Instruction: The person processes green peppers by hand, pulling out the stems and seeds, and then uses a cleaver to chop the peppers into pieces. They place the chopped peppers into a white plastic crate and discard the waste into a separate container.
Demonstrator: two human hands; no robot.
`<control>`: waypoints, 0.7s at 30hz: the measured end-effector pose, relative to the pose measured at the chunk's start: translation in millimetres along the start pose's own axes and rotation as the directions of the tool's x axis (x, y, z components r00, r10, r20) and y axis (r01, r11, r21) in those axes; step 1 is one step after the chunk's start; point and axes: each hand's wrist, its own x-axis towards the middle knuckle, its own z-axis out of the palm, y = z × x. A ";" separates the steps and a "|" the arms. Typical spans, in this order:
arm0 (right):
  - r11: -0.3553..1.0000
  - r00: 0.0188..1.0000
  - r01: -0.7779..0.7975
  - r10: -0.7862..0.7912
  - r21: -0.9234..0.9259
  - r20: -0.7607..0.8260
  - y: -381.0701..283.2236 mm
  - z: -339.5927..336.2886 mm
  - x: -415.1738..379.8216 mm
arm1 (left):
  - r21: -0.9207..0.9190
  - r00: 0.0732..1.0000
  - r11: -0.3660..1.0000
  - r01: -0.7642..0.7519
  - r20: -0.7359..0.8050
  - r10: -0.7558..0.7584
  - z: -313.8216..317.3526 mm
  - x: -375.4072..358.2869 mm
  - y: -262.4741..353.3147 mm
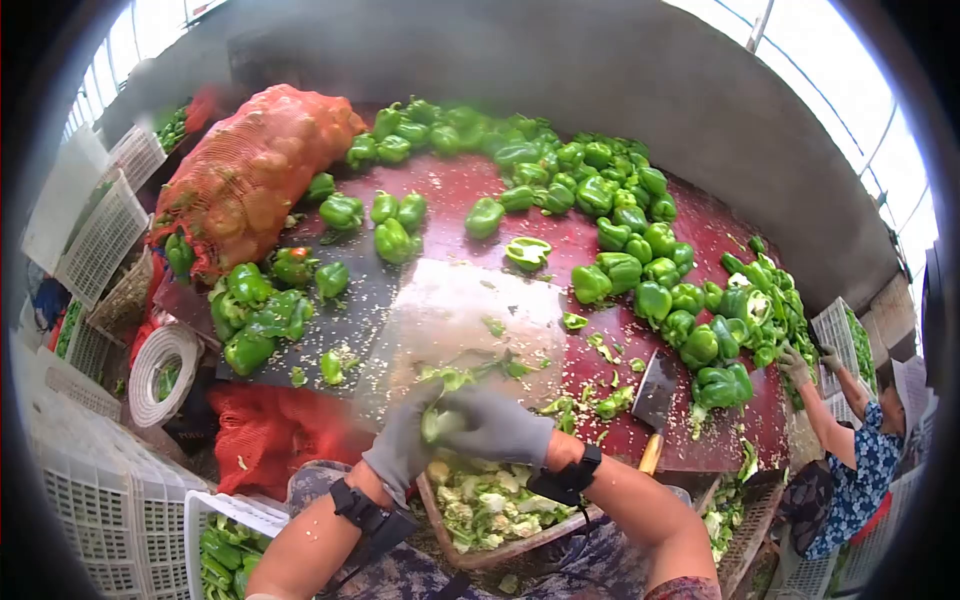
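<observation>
Both hands wear grey gloves and meet at the table's near edge, above a crate of scraps. My left hand point(402, 435) is closed around a pale green piece of bell pepper point(438, 424). From the other side my right hand point(498, 426) grips the same piece, its fingers curled over it and partly hiding it. Green shreds point(450, 378) lie just beyond the fingers. A cleaver point(655, 390) rests to the right, its wooden handle toward me. A halved bell pepper point(527, 252) lies farther back on the table.
Whole bell peppers point(620, 268) heap across the back and right of the red table point(455, 180). A red mesh sack point(265, 170) stands back left. The scrap crate point(440, 530) sits below my hands. White crates point(100, 500) line the left. Another person point(865, 450) works at right.
</observation>
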 end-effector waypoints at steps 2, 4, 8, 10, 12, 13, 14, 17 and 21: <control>0.997 0.999 -0.025 0.023 -0.073 -0.035 1.9 4.6 -1.9 | -0.209 0.993 0.972 0.109 -0.011 -0.114 5.3 5.5 -4.0; 0.986 0.994 -0.061 0.046 -0.154 -0.100 -1.9 6.7 -7.0 | -0.294 0.995 0.952 0.086 -0.027 -0.099 11.6 14.0 -3.2; 0.993 0.834 -0.111 0.069 -0.044 -0.548 15.0 -3.7 -0.9 | -0.218 0.975 0.974 -0.058 -0.221 0.008 13.0 31.2 -10.5; 0.973 0.820 -0.226 0.162 -0.051 -0.549 31.7 -14.8 -8.4 | -0.180 0.929 0.978 -0.102 -0.368 0.029 12.6 39.5 -10.7; 0.909 0.802 -0.399 0.283 -0.119 -0.525 55.5 -34.1 -35.3 | -0.166 0.869 0.977 -0.133 -0.494 0.035 21.4 37.5 3.9; 0.846 0.788 -0.499 0.354 -0.187 -0.504 68.9 -47.1 -56.2 | -0.162 0.835 0.975 -0.153 -0.550 0.040 27.7 37.8 10.8; 0.805 0.796 -0.518 0.329 -0.290 -0.509 75.3 -59.1 -77.6 | -0.172 0.849 0.975 -0.140 -0.528 0.028 12.9 44.7 8.7; 0.604 0.730 -0.662 0.385 -0.444 -0.565 97.4 -80.3 -155.4 | -0.121 0.874 0.974 -0.193 -0.473 0.114 6.2 47.3 9.8; 0.359 0.439 -0.898 0.749 -0.254 -0.497 110.3 -97.4 -222.1 | -0.034 0.884 0.990 -0.133 -0.455 0.103 9.8 39.5 6.9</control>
